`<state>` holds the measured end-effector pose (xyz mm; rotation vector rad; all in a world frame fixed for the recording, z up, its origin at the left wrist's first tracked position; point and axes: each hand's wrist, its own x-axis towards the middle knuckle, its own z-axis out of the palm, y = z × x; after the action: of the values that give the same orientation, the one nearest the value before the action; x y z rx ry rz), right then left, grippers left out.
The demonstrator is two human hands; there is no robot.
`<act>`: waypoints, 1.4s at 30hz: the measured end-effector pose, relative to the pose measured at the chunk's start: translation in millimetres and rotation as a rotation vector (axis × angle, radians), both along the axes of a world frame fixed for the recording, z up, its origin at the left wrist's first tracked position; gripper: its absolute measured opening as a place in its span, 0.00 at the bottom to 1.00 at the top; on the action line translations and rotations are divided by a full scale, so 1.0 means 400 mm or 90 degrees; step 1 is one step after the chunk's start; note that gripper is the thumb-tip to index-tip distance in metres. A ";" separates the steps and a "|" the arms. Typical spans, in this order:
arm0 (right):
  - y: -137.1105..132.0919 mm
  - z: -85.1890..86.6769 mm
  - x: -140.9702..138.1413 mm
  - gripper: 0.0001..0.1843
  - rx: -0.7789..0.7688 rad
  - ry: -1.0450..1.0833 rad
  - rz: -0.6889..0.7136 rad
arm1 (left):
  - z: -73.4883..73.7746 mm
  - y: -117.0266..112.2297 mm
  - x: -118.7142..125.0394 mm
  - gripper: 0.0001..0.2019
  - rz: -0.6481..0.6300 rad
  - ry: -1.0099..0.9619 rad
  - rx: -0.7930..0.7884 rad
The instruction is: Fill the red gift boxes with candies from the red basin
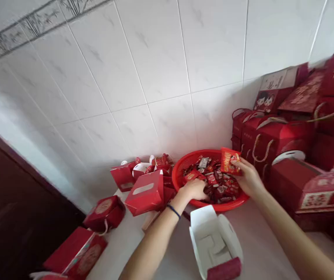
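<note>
A round red plastic basket (181, 163) full of small wrapped candies (221, 186) stands against the wall. My left hand (195, 189), with a dark band on its wrist, reaches into the candies at the basket's left side; its fingertips are hidden among the wrappers. Over the right rim, my right hand (247, 175) pinches a red and orange snack packet (229, 161). In front of the basket lies an open box (213, 245) with a white inside and a dark red flap; no candy shows in it.
Red gift boxes (274, 136) with rope handles are stacked at the right. More red boxes (145, 192) stand left of the basket and along the table's left edge. A white tiled wall (167, 77) closes off the back. A dark door (18, 202) is at far left.
</note>
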<state>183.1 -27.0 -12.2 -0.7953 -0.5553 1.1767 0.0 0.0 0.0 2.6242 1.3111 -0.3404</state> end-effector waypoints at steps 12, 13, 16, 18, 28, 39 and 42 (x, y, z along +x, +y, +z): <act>0.000 -0.003 0.000 0.19 0.029 -0.006 -0.020 | -0.036 0.025 -0.013 0.10 0.055 -0.224 0.076; 0.000 -0.003 -0.001 0.20 0.032 -0.010 -0.022 | -0.040 0.030 -0.015 0.11 0.063 -0.260 0.087; 0.000 -0.003 -0.002 0.21 0.037 -0.032 -0.021 | -0.049 0.043 -0.018 0.12 0.071 -0.372 0.117; 0.000 -0.004 -0.002 0.22 0.033 -0.049 -0.022 | -0.052 0.046 -0.021 0.14 0.064 -0.447 0.136; 0.003 -0.023 -0.009 0.21 0.007 -0.177 0.064 | -0.066 0.054 -0.055 0.16 0.003 -0.860 0.218; -0.015 -0.008 -0.009 0.33 0.050 -0.229 0.274 | -0.063 0.036 -0.041 0.17 -0.024 -0.846 0.146; -0.012 -0.012 -0.008 0.35 0.045 -0.225 0.247 | -0.064 0.035 -0.042 0.21 -0.026 -0.818 0.129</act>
<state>179.8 -31.6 -17.1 -0.8649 -1.0744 1.3677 -16.7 14.1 -25.5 2.1469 0.7857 1.2984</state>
